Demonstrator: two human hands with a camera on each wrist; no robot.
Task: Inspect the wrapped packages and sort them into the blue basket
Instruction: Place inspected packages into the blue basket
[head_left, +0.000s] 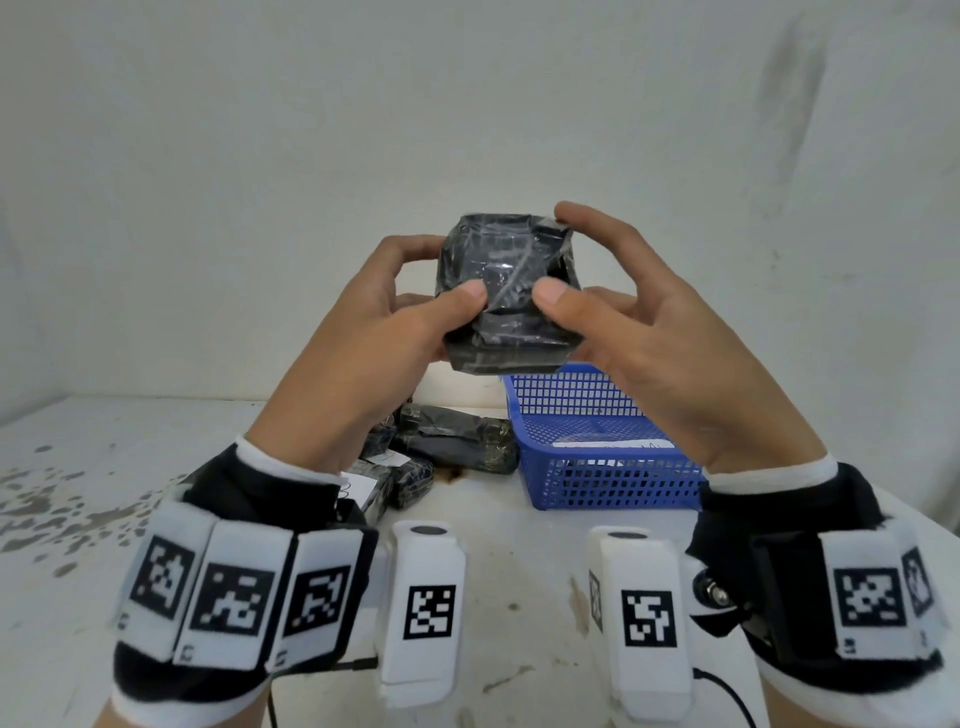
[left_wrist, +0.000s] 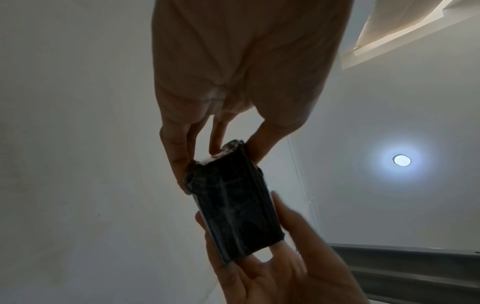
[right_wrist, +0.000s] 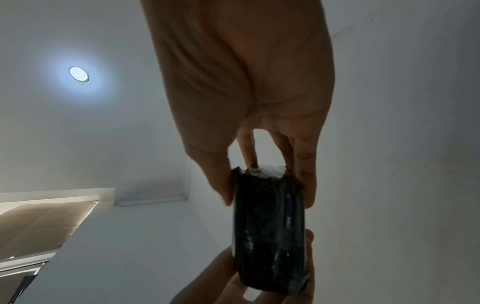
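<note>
I hold a black wrapped package (head_left: 506, 291) up in the air over the table, taped and glossy. My left hand (head_left: 447, 273) grips its left side, thumb in front and fingers behind. My right hand (head_left: 561, 254) grips the right side the same way. The left wrist view shows the package (left_wrist: 233, 205) between the left hand (left_wrist: 218, 164) above and the right hand (left_wrist: 272, 267) below. In the right wrist view the package (right_wrist: 270, 226) is pinched by the right hand (right_wrist: 262, 185). The blue basket (head_left: 597, 483) stands on the table below the right hand.
Several more black wrapped packages (head_left: 457, 436) lie in a pile left of the basket, partly hidden by my left wrist. Inside the basket lies something with a white label (head_left: 608, 444). The white table (head_left: 519, 561) is stained, and a white wall stands close behind.
</note>
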